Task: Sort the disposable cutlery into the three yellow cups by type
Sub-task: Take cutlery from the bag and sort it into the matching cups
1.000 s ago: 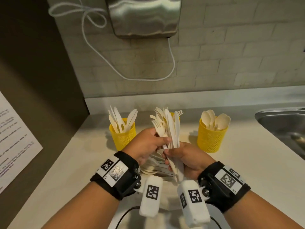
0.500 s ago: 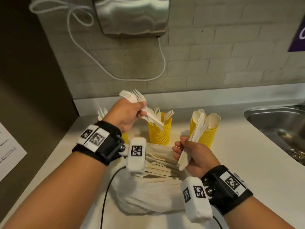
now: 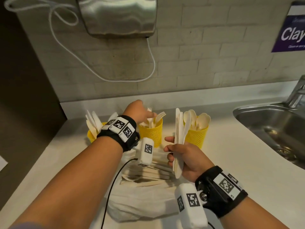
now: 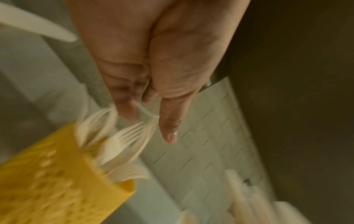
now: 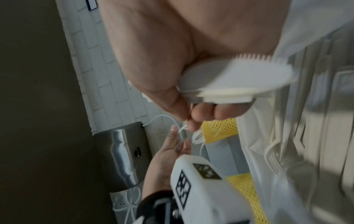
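Three yellow mesh cups stand in a row at the back of the counter. The left cup (image 3: 91,135) holds knives, the middle cup (image 3: 152,133) holds forks (image 4: 122,141), and the right cup (image 3: 196,137) holds spoons. My left hand (image 3: 140,111) hovers over the middle cup with its fingers straight (image 4: 168,124), just above the fork heads. My right hand (image 3: 181,156) grips an upright bundle of white knives (image 3: 179,129) in front of the right cup; their serrated ends (image 5: 239,72) stick out below the palm.
A white plastic bag (image 3: 140,200) with several more pieces of cutlery (image 3: 148,171) lies between my forearms. A steel sink (image 3: 272,124) and a tap (image 3: 297,91) are at the right. A steel wall-mounted unit (image 3: 118,15) with a white cable hangs above.
My left hand carried a bunch of forks from the bundle to the middle cup and let them go into it. My right hand kept hold of the knives.
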Demonstrator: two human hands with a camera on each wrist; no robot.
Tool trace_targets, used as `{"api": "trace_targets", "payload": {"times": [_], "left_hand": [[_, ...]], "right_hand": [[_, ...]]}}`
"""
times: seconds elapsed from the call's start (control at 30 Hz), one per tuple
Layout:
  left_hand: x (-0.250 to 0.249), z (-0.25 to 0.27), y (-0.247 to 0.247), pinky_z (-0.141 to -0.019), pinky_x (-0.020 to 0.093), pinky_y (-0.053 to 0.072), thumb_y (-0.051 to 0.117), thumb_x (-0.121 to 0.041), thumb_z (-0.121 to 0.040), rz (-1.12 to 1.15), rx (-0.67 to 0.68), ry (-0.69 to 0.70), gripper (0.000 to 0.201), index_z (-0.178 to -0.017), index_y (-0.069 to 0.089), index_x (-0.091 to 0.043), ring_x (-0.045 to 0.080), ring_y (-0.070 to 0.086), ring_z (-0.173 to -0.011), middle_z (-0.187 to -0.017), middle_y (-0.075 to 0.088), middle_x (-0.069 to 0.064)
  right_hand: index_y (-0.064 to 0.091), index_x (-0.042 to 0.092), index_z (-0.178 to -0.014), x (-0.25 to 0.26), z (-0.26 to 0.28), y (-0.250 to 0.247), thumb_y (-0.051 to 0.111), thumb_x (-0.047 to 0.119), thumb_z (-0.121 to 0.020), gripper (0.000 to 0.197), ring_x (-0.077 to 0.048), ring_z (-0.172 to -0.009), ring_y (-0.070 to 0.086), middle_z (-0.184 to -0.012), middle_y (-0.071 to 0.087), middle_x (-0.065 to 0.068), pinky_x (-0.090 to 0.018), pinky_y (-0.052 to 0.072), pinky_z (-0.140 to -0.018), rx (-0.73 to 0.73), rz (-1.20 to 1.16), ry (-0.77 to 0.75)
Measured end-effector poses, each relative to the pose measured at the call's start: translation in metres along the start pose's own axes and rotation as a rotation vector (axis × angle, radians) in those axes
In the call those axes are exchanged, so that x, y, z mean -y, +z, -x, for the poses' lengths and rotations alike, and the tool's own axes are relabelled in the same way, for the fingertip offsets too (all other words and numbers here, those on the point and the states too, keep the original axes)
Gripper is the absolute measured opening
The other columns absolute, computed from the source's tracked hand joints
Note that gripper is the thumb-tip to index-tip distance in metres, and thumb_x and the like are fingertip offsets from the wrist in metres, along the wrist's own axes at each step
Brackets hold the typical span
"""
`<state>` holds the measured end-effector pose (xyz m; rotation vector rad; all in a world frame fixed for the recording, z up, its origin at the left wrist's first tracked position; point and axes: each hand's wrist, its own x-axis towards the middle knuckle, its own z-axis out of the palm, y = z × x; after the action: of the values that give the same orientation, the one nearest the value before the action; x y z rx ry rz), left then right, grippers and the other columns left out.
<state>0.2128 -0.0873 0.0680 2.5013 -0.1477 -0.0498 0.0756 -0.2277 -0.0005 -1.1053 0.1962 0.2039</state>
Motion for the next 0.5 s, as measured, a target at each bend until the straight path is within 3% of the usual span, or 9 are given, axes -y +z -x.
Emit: {"api": "trace_targets", "payload": {"times": [0.07,0.13,0.2,0.27,0.3,0.33,0.37,0.47,0.5], "left_hand": [[0.0,0.019,-0.008,-0.104,0.04,0.039,0.071,-0.04,-0.077,0.07,-0.168,0.029,0.079,-0.141,0.035,-0.01,0.03,0.045,-0.128,-0.143,0.042,0.014],[0.004,0.043,-0.005,-0.104,0.038,0.039,0.066,-0.037,-0.082,0.226,-0.207,0.054,0.068,-0.14,0.038,-0.015,0.026,0.046,-0.127,-0.142,0.044,0.008],[0.012,0.068,0.009,-0.098,0.037,0.043,0.065,-0.029,-0.084,0.49,0.079,0.014,0.058,-0.136,0.044,-0.015,0.023,0.055,-0.115,-0.134,0.053,0.005],[0.02,0.086,0.022,-0.079,0.034,0.053,0.062,-0.014,-0.086,0.805,0.363,-0.045,0.041,-0.125,0.053,-0.006,0.022,0.066,-0.081,-0.116,0.065,0.014],[0.023,0.093,0.025,-0.062,0.028,0.052,0.059,-0.008,-0.087,0.911,0.398,-0.057,0.029,-0.115,0.058,-0.003,0.019,0.062,-0.06,-0.101,0.068,0.015],[0.027,0.098,0.025,-0.05,0.025,0.046,0.057,-0.005,-0.088,0.954,0.372,-0.049,0.018,-0.105,0.062,-0.003,0.016,0.056,-0.048,-0.089,0.069,0.013],[0.03,0.1,0.025,-0.049,0.026,0.043,0.056,-0.004,-0.088,0.974,0.324,-0.041,0.012,-0.098,0.064,-0.007,0.014,0.056,-0.048,-0.082,0.069,0.01],[0.043,0.104,0.022,-0.074,0.033,0.045,0.06,-0.007,-0.086,0.955,0.215,-0.047,0.01,-0.091,0.066,-0.014,0.018,0.062,-0.076,-0.083,0.071,0.004],[0.047,0.105,0.02,-0.075,0.033,0.043,0.061,-0.008,-0.085,0.957,0.195,-0.057,0.01,-0.091,0.065,-0.014,0.019,0.061,-0.078,-0.083,0.07,0.004]], "right_hand": [[0.055,0.01,-0.116,0.0,-0.001,0.0,0.05,-0.004,-0.084,0.036,-0.016,-0.048,0.046,-0.072,0.063,-0.007,-0.026,0.038,-0.048,0.061,-0.034,0.028],[0.056,0.011,-0.117,-0.001,-0.002,0.003,0.044,-0.003,-0.084,0.038,-0.016,-0.047,0.047,-0.072,0.064,-0.006,-0.025,0.038,-0.047,0.126,-0.076,0.067],[0.059,0.008,-0.11,-0.003,-0.002,0.01,0.04,-0.003,-0.083,0.035,-0.016,-0.046,0.047,-0.07,0.063,-0.006,-0.024,0.038,-0.047,0.198,-0.105,0.106],[0.061,0.005,-0.093,-0.006,0.0,0.02,0.039,-0.003,-0.082,0.026,-0.015,-0.044,0.046,-0.067,0.06,-0.006,-0.023,0.038,-0.045,0.272,-0.113,0.138],[0.06,0.005,-0.086,-0.008,0.0,0.025,0.038,-0.003,-0.082,0.023,-0.014,-0.043,0.045,-0.065,0.058,-0.006,-0.023,0.038,-0.044,0.3,-0.112,0.153],[0.058,0.005,-0.083,-0.01,0.001,0.03,0.039,-0.003,-0.083,0.021,-0.014,-0.043,0.045,-0.064,0.057,-0.006,-0.022,0.038,-0.043,0.317,-0.111,0.166],[0.056,0.005,-0.084,-0.012,0.0,0.033,0.04,-0.002,-0.084,0.018,-0.014,-0.044,0.047,-0.063,0.057,-0.006,-0.023,0.039,-0.043,0.319,-0.11,0.173],[0.055,0.005,-0.095,-0.017,-0.001,0.04,0.046,-0.001,-0.085,0.015,-0.017,-0.05,0.057,-0.064,0.059,-0.008,-0.025,0.048,-0.047,0.28,-0.105,0.151],[0.056,0.004,-0.097,-0.019,-0.001,0.042,0.048,0.0,-0.086,0.014,-0.018,-0.052,0.06,-0.064,0.061,-0.008,-0.027,0.051,-0.049,0.273,-0.1,0.139]]}}
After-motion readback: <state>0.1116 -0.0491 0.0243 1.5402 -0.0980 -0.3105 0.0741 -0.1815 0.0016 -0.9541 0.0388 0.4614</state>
